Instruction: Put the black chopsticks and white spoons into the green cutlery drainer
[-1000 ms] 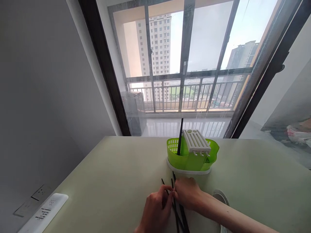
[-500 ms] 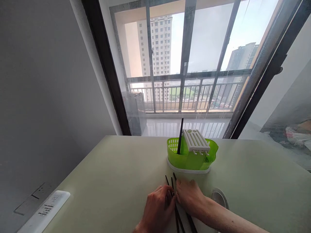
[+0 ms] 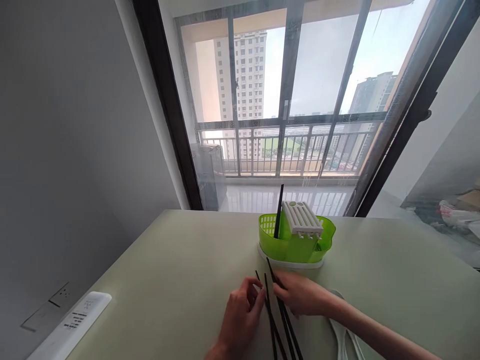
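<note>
Several black chopsticks point(image 3: 270, 316) between left hand point(image 3: 242, 310) and right hand point(image 3: 300, 294).

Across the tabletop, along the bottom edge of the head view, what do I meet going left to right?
White labelled strip, left wrist, black chopsticks, white spoons, right forearm.

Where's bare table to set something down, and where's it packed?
Free: left tabletop, between the white bar and left hand; also right of the green rack, beyond the right forearm. Packed: in front of the rack, where both hands, black chopsticks and pale utensils sit close together.
</note>
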Demonstrator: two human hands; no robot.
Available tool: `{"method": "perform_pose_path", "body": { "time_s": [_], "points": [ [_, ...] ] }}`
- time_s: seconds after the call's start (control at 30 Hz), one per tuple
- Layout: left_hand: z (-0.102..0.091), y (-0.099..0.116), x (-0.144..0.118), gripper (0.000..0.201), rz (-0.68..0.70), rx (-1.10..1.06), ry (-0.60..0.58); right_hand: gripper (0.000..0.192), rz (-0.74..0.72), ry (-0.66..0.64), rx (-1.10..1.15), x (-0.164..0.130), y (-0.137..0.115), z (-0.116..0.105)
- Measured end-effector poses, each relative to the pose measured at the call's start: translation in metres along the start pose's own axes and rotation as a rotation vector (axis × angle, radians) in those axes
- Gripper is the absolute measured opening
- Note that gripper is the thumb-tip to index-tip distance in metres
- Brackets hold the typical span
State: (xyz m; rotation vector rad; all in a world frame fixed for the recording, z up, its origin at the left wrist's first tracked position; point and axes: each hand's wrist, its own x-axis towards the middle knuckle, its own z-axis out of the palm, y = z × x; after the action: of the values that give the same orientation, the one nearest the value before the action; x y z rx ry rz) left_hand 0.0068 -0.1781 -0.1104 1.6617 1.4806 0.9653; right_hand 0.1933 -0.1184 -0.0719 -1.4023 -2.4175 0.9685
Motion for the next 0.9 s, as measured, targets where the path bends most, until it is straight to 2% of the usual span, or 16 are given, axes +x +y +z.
{"method": "perform_pose_path", "body": {
  "time_s": [0.07,0.1,0.17,0.23,0.33,0.5,0.6,0.8,0.9],
  "points": [
    [-0.001,0.0,0.002,0.05,-0.051,-0.176,-0.031,0.017,-0.044,-0.043,0.204,-0.004,-0.015,-0.014],
    [-0.001,0.0,0.002,0.058,-0.078,-0.27,-0.083,0.02,-0.078,-0.035,0.275,-0.006,-0.023,-0.021],
    [-0.002,0.002,0.002,0.072,-0.099,-0.426,-0.201,0.024,-0.181,0.044,0.357,-0.008,-0.038,-0.034],
    [-0.004,0.006,0.0,0.076,-0.037,-0.487,-0.241,0.026,-0.27,0.18,0.345,-0.009,-0.048,-0.046],
    [-0.011,0.014,-0.004,0.064,0.079,-0.488,-0.205,0.029,-0.334,0.33,0.282,-0.011,-0.054,-0.055],
    [-0.024,0.025,-0.005,0.045,0.103,-0.473,-0.189,0.03,-0.371,0.355,0.265,-0.016,-0.052,-0.05],
    [-0.026,0.027,-0.003,0.033,0.106,-0.41,-0.127,0.027,-0.407,0.391,0.184,-0.018,-0.054,-0.046],
    [-0.019,0.016,0.004,0.024,0.114,-0.252,0.072,0.017,-0.5,0.565,0.091,-0.025,-0.059,-0.06],
    [-0.014,0.007,0.005,0.019,0.093,-0.245,0.095,0.015,-0.494,0.595,0.086,-0.026,-0.06,-0.068]
  ]
}}
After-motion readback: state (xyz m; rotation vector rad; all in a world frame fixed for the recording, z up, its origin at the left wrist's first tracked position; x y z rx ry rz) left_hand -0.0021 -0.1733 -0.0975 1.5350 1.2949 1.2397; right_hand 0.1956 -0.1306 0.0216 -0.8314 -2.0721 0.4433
